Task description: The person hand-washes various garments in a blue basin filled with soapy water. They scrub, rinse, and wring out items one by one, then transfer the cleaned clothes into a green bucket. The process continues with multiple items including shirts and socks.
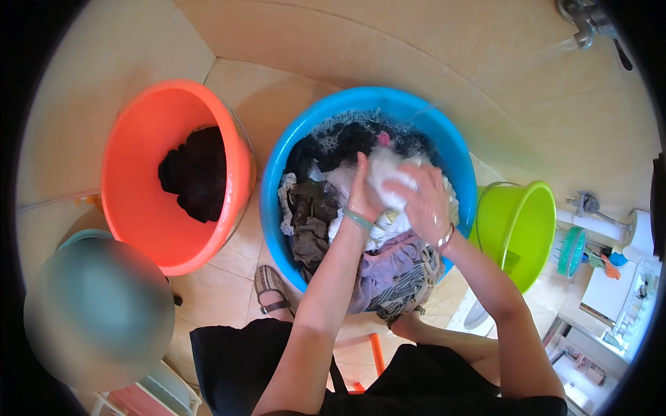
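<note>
A wide blue tub (276,149) stands in front of me, holding soapy dark water and a heap of wet laundry. Between my left hand (363,197) and my right hand (424,208) is a wet white cloth (386,173), blurred by motion. My left hand grips it from the left, thumb up. The fingers of my right hand press over its right side. Around the cloth lie a brown garment (310,223), a lilac garment (388,267) and a black-and-white patterned garment (409,286), the last two hanging over the near rim.
An orange bucket (135,173) with a black garment (198,173) stands on the left. A lime-green bucket (531,229) touches the tub's right side. Water runs from a wall tap (586,28) at upper right. A blurred teal round shape (100,315) fills the lower left.
</note>
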`<state>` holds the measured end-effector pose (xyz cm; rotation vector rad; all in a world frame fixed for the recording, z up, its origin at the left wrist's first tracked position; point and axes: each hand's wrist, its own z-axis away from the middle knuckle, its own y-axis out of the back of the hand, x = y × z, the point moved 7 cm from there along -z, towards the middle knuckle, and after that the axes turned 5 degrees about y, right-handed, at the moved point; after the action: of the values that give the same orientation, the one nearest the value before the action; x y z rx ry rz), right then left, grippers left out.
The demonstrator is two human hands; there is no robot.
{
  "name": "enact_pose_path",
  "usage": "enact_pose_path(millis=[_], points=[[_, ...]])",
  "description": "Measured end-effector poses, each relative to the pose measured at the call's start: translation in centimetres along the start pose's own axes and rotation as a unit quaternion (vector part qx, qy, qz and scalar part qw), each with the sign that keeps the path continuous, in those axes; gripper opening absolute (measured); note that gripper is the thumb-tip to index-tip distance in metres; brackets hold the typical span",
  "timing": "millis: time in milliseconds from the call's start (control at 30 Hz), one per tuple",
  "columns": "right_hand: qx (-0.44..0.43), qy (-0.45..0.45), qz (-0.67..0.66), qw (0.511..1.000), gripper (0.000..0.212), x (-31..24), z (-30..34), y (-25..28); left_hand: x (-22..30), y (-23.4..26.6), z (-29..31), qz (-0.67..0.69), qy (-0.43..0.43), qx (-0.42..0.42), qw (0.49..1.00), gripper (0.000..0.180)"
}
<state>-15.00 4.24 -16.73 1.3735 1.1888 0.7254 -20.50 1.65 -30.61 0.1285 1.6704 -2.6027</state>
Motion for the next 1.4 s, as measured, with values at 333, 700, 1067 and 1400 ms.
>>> enact_pose_path(millis=[333, 700, 1067, 1400], points=[[-0.089, -0.102, -0.045, 0.990, 0.049, -10.2, 2.0, 0.6, -3.2, 3.4, 0.0, 0.102, 0.006, -0.172, 0.980, 0.036], [-0.178, -0.141, 0.025, 0.974, 0.040, -4.3, -2.1, -8.1, -3.5, 7.2, 0.4, 0.110, -0.199, -0.158, 0.961, 0.034], [-0.037, -0.307, 0.030, 0.950, 0.020, 9.4, -1.6, -10.2, -4.1, 7.5, 0.0, 0.059, -0.074, 0.200, 0.975, 0.043], [0.194, -0.204, -0.104, 0.954, 0.023, 7.3, 1.9, -0.2, 2.1, -2.0, 7.1, -0.319, -0.348, 0.159, 0.867, 0.062]])
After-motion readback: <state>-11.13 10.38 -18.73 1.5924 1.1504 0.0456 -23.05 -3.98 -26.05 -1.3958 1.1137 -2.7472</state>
